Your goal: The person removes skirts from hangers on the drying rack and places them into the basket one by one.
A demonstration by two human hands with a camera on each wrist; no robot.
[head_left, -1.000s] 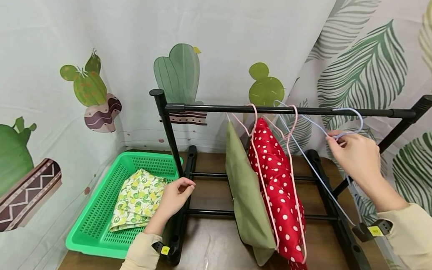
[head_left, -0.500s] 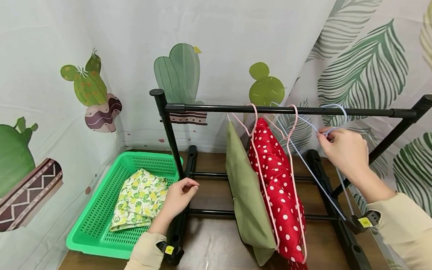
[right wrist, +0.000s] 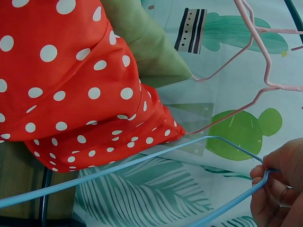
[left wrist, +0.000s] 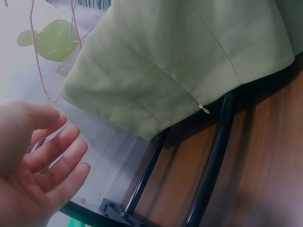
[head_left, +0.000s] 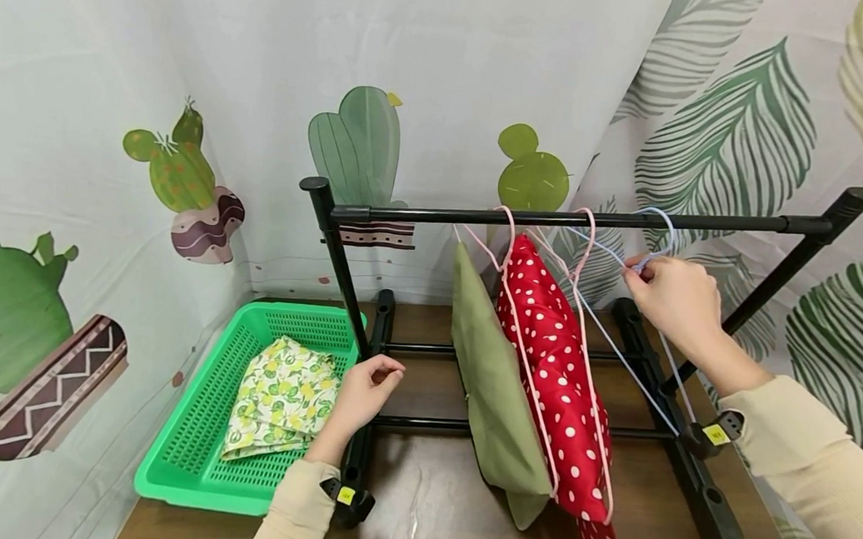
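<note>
My right hand (head_left: 673,299) pinches the neck of a light-blue wire hanger (head_left: 631,367), whose hook goes over the black bar of the rack (head_left: 435,216). Nothing hangs from this hanger; its frame crosses the right wrist view beside the red cloth. Two pink hangers further left carry an olive-green cloth piece (head_left: 494,382) with a small zip pull and a puffy red polka-dot cloth piece (head_left: 555,378). Loosely curled and holding nothing, my left hand (head_left: 363,394) is by the rack's left post, near the basket. In the left wrist view its fingers (left wrist: 59,156) are apart from the olive-green cloth.
A green plastic basket (head_left: 168,485) stands at the left with a folded lemon-print cloth (head_left: 283,401) inside. The rack's black feet (head_left: 718,523) and lower crossbars (head_left: 421,423) rest over the brown table (head_left: 415,502). Printed curtains (head_left: 447,45) hang behind.
My right hand has slid the blue hanger leftward along the bar, closer to the red polka-dot cloth. My left hand has shifted slightly right, still holding nothing.
</note>
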